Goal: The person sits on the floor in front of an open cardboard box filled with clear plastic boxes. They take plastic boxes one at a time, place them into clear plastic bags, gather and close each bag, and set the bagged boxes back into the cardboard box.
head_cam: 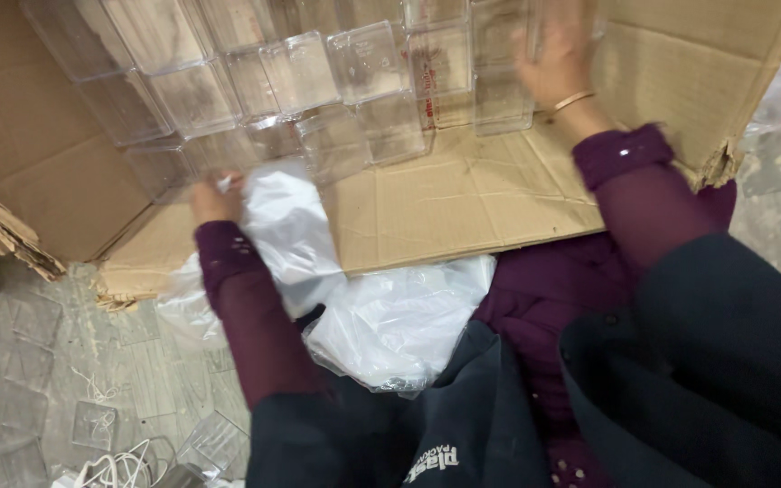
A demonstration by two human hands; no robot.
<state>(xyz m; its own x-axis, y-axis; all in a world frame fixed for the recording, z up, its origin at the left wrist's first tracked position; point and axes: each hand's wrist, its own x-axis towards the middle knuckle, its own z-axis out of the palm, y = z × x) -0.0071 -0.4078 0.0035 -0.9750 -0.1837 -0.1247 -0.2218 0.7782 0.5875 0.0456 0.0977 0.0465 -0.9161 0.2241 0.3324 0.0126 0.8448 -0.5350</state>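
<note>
Big cardboard box (pixel 463 194) lying on its side with the open end toward the person, flaps spread flat on the floor and torn at the edges. Inside it are stacked clear plastic boxes (pixel 309 81), rows of square see-through containers filling the back of the carton, a few with a small red label strip on the side.

Next biggest is the white plastic bag (pixel 381 316), crumpled, spilling out of the carton mouth over the lower flap and onto the person's lap.

Right hand (pixel 558 59) is up inside the carton, fingers spread fairly wide and laid flat against the clear containers at the right end of the stack. It's blurred, so I can't tell if it's actually gripping one. Thin bangle (pixel 574 100) on that wrist, purple sleeve below.

Left hand (pixel 217 197) is lower, at the left edge of the carton opening, fingers curled closed around a bunch of the white bag, right below the bottom row of containers.

A few more loose clear lids (pixel 92 425) lie on the grey floor at lower left, beside some white cord (pixel 119 468).
</note>
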